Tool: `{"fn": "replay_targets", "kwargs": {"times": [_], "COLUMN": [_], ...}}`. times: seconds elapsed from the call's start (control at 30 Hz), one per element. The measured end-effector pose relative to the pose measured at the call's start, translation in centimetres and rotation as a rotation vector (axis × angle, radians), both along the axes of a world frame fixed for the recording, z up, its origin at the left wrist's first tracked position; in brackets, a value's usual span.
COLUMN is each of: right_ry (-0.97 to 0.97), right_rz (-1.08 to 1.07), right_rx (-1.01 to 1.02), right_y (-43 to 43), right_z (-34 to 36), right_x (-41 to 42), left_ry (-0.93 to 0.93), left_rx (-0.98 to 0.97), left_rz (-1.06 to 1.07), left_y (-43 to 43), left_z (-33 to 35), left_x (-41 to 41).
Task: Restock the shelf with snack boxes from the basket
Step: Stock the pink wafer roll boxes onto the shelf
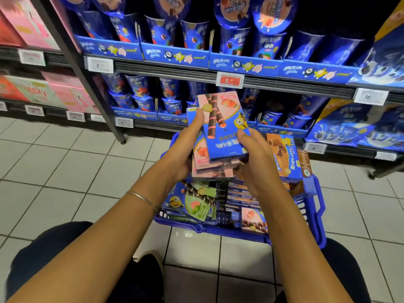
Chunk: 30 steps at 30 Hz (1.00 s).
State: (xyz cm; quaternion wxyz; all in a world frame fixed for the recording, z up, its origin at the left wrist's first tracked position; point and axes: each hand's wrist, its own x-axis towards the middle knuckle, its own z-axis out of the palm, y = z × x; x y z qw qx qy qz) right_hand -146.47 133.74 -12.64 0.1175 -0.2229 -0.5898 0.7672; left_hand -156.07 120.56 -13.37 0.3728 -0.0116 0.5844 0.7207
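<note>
Snack boxes held above the basket.
My left hand (185,147) and right hand (254,158) clasp the stack of pink-and-blue snack boxes (220,136) between them, over the blue basket (314,206).

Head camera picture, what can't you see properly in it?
Head view:
Count of the stack of snack boxes: left hand, right hand and the top box cover it.
Bottom of the basket: hidden under loose boxes.
Price tags: print too small, blurred.
Blue bags: cut off by right edge.
</note>
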Motion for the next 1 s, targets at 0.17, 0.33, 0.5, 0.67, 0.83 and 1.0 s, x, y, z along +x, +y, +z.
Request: {"fn": "replay_targets", "kwargs": {"times": [0.17, 0.33, 0.5, 0.67, 0.83, 1.0], "right_ry": [-0.025, 0.044, -0.06, -0.081, -0.066, -0.054], "right_rz": [-0.089, 0.112, 0.012, 0.017, 0.111, -0.236], "right_rx": [-0.115, -0.084, 0.139, 0.46, 0.687, 0.351], "right_y": [2.3, 6.8, 8.1, 8.1, 5.7, 4.4], "right_z": [0.5, 1.2, 1.8, 2.8, 3.2, 2.2], "right_x": [-0.3, 1.2, 0.6, -1.8, -4.5, -5.5], "left_ry": [-0.083, -0.092, -0.006, -0.056, -0.085, -0.163], "left_rx": [-0.007, 0.021, -0.065, -0.122, -0.026, -0.026], "left_rz": [0.017, -0.019, -0.027, -0.128, -0.235, -0.167], "left_y": [0.5, 0.1, -1.3, -0.5, 0.4, 0.6], "left_z": [-1.7, -2.2, -1.6, -1.7, -3.0, -3.7], "left_x": [-1.0, -2.3, -3.8, -3.2, -2.1, -2.0]}}
